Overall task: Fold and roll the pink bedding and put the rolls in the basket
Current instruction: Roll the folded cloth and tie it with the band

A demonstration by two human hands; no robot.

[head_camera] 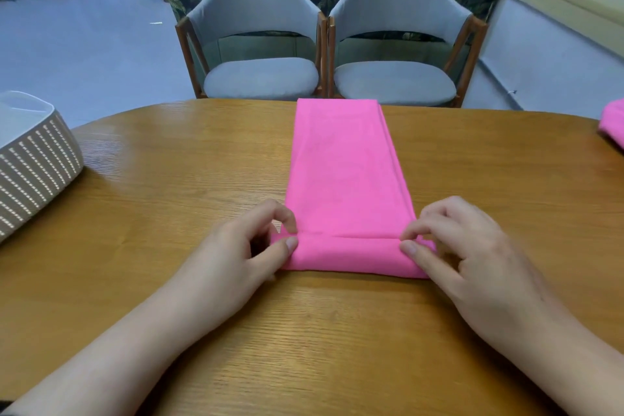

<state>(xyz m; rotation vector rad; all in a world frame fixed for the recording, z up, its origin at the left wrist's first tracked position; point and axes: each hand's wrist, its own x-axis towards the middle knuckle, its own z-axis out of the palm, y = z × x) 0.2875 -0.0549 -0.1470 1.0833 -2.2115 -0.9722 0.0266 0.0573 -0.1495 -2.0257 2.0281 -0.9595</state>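
A pink bedding strip (344, 165), folded long and narrow, lies on the wooden table (169, 199) and runs from the far edge toward me. Its near end is turned over into a short flat roll. My left hand (233, 246) pinches the left end of that roll between thumb and curled fingers. At the roll's right end, my right hand (462, 253) pinches the cloth the same way. A white slotted basket (33, 159) stands at the table's left edge, its inside hidden from here.
More pink bedding (613, 125) shows at the table's far right edge, cut off by the frame. Two grey chairs (260, 44) stand side by side just beyond the far edge of the table. A pale wall ledge runs along the right.
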